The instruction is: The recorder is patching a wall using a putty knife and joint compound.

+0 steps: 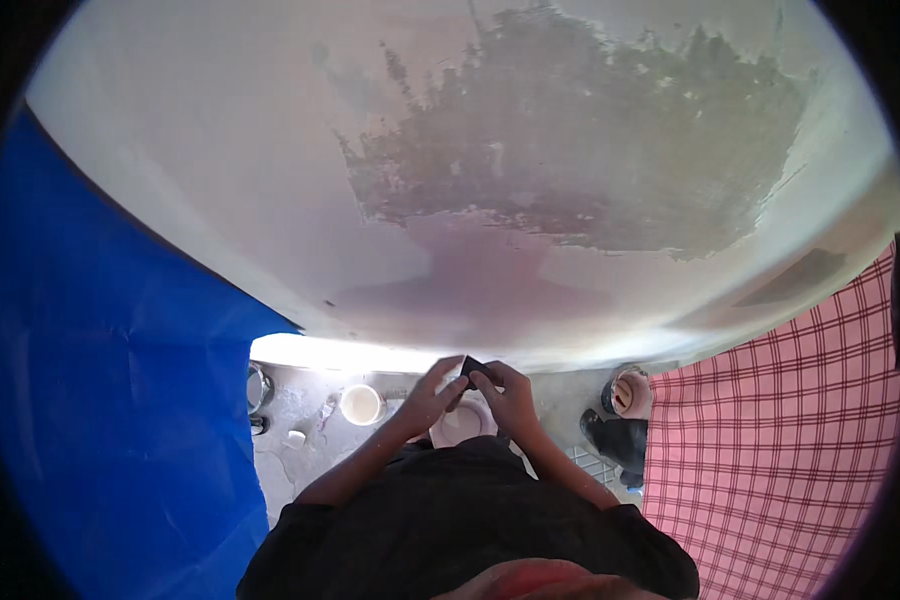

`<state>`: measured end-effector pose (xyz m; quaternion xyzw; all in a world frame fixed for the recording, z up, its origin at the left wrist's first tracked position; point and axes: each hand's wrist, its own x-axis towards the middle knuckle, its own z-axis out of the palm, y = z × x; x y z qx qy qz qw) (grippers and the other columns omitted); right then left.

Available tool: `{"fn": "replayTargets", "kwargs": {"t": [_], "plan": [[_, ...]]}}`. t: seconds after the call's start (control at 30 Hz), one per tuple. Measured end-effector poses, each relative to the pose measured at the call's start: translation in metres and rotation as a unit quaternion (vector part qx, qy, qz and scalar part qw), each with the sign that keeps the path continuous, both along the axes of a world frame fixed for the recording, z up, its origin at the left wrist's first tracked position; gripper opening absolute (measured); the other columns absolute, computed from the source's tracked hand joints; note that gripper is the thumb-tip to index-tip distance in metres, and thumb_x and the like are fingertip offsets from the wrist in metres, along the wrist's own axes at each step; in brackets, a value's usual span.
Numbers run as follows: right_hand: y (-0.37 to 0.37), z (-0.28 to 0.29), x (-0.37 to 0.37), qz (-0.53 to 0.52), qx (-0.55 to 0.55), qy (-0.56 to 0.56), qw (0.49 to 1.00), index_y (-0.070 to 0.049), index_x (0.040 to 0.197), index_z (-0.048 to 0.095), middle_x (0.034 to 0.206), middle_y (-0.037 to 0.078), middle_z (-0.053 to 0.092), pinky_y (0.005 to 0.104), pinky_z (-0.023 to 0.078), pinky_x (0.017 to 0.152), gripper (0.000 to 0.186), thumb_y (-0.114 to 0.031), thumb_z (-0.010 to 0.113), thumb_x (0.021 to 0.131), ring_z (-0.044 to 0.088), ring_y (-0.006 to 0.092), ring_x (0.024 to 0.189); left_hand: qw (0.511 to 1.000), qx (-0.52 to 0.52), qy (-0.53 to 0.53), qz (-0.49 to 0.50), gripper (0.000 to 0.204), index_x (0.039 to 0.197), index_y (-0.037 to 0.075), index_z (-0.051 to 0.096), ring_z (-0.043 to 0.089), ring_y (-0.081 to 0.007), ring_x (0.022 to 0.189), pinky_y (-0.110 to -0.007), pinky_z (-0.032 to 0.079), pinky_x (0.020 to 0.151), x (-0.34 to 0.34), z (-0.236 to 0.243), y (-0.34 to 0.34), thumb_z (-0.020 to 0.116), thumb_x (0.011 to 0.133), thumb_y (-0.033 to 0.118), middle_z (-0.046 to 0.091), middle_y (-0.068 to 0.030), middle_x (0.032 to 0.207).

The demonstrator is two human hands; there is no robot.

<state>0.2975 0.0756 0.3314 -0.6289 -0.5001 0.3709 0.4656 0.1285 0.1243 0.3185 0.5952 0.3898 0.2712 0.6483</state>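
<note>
Both my hands are together in front of me, just below the lower edge of a large pale panel (220, 150). Between them is a small black flat piece (477, 371) with angular edges; its exact kind does not show. My left hand (432, 400) grips it from the left with bent fingers. On the other side my right hand (511, 400) pinches it with thumb and fingers. Directly under the hands stands a whitish bucket (458, 430), partly covered by my arms. A rough grey-brown patch (590, 140) spreads over the panel's upper middle and right.
A blue sheet (120, 400) hangs at the left, a pink checked cloth (770, 450) at the right. On the concrete floor are a white tub (362, 405), a dark-rimmed bucket (625, 393), another bucket (259, 387) and a dark boot (617, 438) beside the cloth.
</note>
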Motion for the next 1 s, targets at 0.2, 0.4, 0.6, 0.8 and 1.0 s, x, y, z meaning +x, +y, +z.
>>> {"fn": "replayTargets", "kwargs": {"t": [0.2, 0.4, 0.6, 0.8, 1.0], "plan": [[0.007, 0.018, 0.040, 0.096, -0.028, 0.088, 0.991, 0.004, 0.099, 0.063, 0.083, 0.008, 0.068, 0.0289, 0.051, 0.066, 0.017, -0.012, 0.060, 0.096, 0.064, 0.0137, 0.074, 1.000, -0.008, -0.019, -0.003, 0.028, 0.101, 0.003, 0.055, 0.049, -0.0062, 0.056, -0.025, 0.042, 0.052, 0.036, 0.013, -0.006, 0.050, 0.104, 0.030, 0.058, -0.0003, 0.074], [0.022, 0.082, 0.120, 0.004, 0.117, 0.081, 0.990, 0.004, 0.103, 0.064, 0.088, 0.012, 0.069, 0.0285, 0.051, 0.069, 0.016, -0.008, 0.054, 0.098, 0.065, 0.0157, 0.076, 0.952, 0.010, -0.108, 0.285, 0.023, 0.092, 0.006, 0.055, 0.045, -0.0055, 0.047, -0.022, 0.035, 0.041, 0.030, 0.059, 0.044, 0.053, 0.102, 0.027, 0.056, -0.0013, 0.068], [0.003, 0.097, 0.185, -0.063, 0.197, 0.070, 0.976, 0.007, 0.102, 0.063, 0.079, 0.012, 0.067, 0.0279, 0.052, 0.069, 0.015, -0.004, 0.054, 0.098, 0.062, 0.0157, 0.070, 0.901, 0.144, -0.058, 0.405, 0.023, 0.089, 0.005, 0.055, 0.047, -0.0077, 0.041, -0.021, 0.034, 0.037, 0.031, 0.116, 0.076, 0.056, 0.101, 0.024, 0.062, -0.0064, 0.070], [-0.028, 0.064, 0.220, -0.064, 0.068, 0.103, 0.990, 0.006, 0.102, 0.063, 0.076, 0.012, 0.066, 0.0272, 0.051, 0.063, 0.017, -0.007, 0.053, 0.097, 0.062, 0.0156, 0.065, 0.851, 0.138, -0.116, 0.494, 0.027, 0.087, 0.004, 0.053, 0.048, -0.0086, 0.042, -0.021, 0.034, 0.037, 0.039, 0.126, 0.044, 0.055, 0.101, 0.027, 0.063, -0.0083, 0.069], [-0.038, 0.060, 0.271, -0.161, 0.077, 0.049, 0.983, 0.004, 0.102, 0.064, 0.074, 0.010, 0.065, 0.0264, 0.049, 0.060, 0.018, -0.009, 0.052, 0.098, 0.059, 0.0144, 0.062, 0.838, 0.158, -0.140, 0.504, 0.023, 0.096, 0.002, 0.053, 0.049, -0.0090, 0.044, -0.022, 0.037, 0.039, 0.031, 0.129, 0.055, 0.056, 0.100, 0.025, 0.062, -0.0083, 0.071]]}}
